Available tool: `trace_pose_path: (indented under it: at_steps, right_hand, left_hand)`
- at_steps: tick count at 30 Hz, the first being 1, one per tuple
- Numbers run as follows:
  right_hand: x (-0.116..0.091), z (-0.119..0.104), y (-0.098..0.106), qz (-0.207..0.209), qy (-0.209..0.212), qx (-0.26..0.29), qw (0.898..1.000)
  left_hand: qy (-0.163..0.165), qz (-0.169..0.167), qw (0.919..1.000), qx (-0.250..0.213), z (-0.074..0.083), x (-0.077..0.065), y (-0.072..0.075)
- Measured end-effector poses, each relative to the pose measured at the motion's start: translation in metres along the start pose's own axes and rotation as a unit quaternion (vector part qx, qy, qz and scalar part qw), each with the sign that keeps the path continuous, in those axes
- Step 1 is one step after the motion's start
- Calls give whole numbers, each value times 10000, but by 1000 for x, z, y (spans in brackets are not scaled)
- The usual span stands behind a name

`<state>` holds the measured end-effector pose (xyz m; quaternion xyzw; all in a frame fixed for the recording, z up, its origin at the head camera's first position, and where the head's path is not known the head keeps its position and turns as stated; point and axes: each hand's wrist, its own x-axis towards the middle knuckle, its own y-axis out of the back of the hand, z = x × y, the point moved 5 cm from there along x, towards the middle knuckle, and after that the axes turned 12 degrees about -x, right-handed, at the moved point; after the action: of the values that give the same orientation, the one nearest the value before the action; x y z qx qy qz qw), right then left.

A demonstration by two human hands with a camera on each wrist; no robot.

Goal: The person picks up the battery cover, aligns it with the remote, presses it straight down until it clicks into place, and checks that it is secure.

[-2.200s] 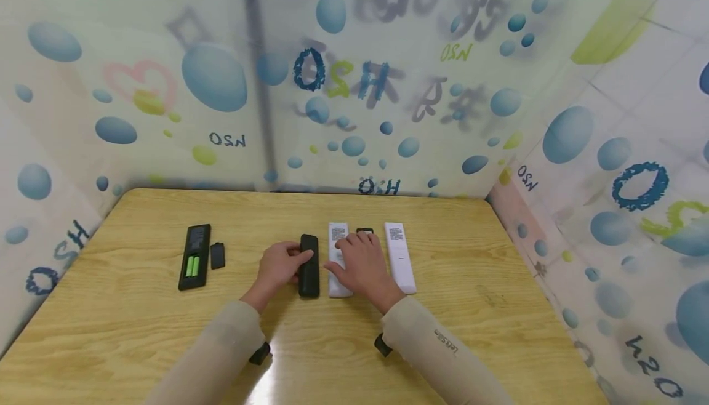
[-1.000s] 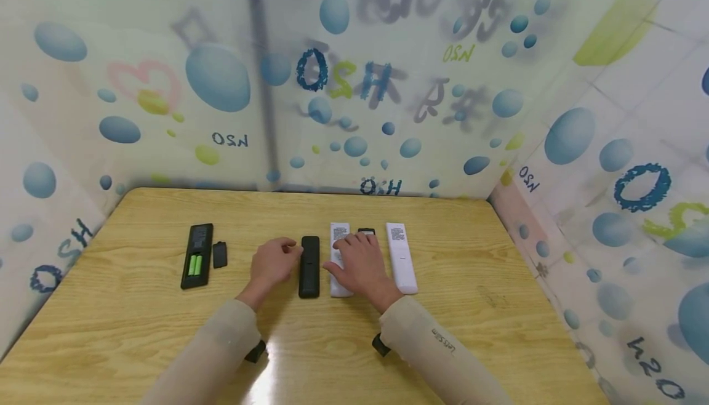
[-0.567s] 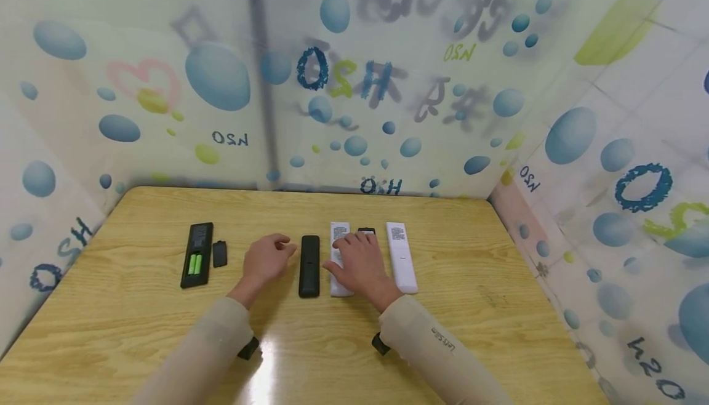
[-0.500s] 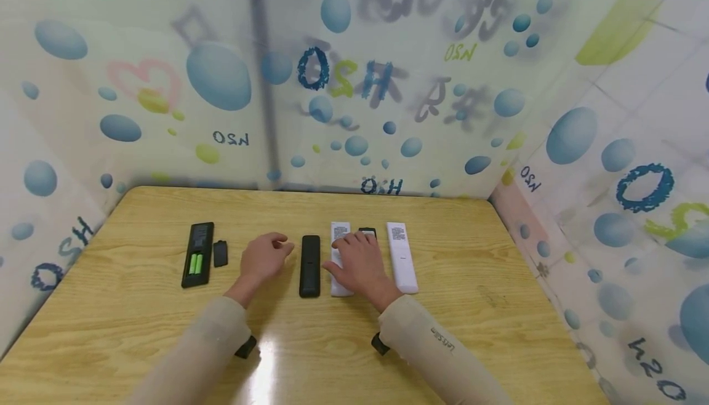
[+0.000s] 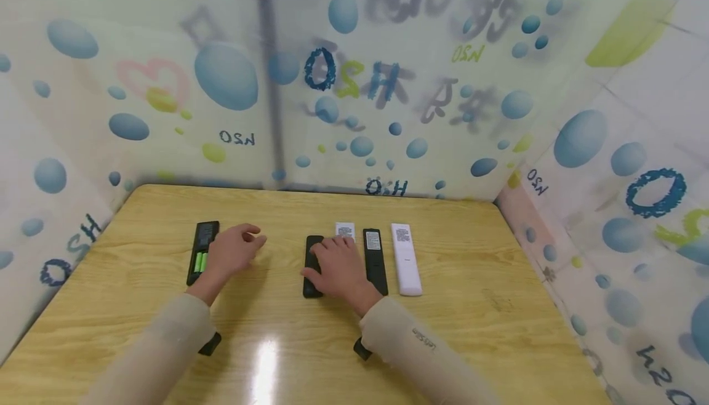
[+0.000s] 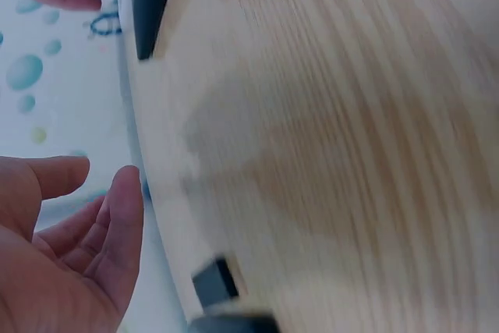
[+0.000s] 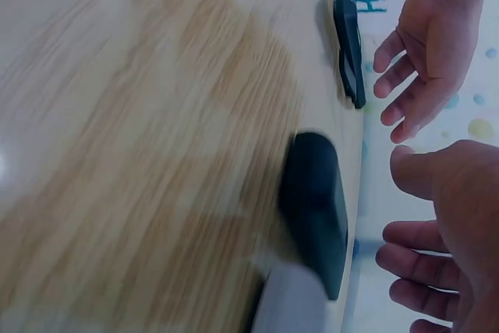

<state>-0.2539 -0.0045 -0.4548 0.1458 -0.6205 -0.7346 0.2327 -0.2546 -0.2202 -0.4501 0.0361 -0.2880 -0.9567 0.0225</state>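
Note:
My left hand [image 5: 232, 251] hovers with loosely bent fingers and nothing in them, beside a black remote control [image 5: 206, 232] with two green batteries [image 5: 198, 262] in its uncovered compartment. The small black battery cover [image 6: 214, 282] shows in the left wrist view; in the head view the left hand hides it. My right hand [image 5: 339, 269], fingers spread and holding nothing, is over the middle black remote [image 5: 312, 287] and a white remote [image 5: 345, 229], covering part of both. In the right wrist view that hand's fingers are apart from the middle black remote [image 7: 312, 200].
Right of the right hand lie another black remote [image 5: 375, 260] with a white label and a second white remote [image 5: 407, 260], both face down. All lie on a wooden table [image 5: 471, 331]. A patterned curtain [image 5: 354, 85] hangs behind the table's far edge.
My left hand has left the middle black remote and moved left toward the remote with batteries. My right hand has shifted left, uncovering the labelled black remote and overlapping the middle one.

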Motion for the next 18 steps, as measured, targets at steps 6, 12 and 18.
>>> trace_pose_path:
  at_steps: [6,12,18]
  right_hand:
    - [8,-22,8,-47,219,-151,9996]
    - [18,-43,13,-195,359,-183,9990]
    - [26,-60,11,-191,509,-142,9984]
  left_hand:
    - [-3,85,9998,159,-14,-7,38]
    - [260,214,9993,138,-39,-9,70]
    - [570,352,9975,213,-63,-10,89]
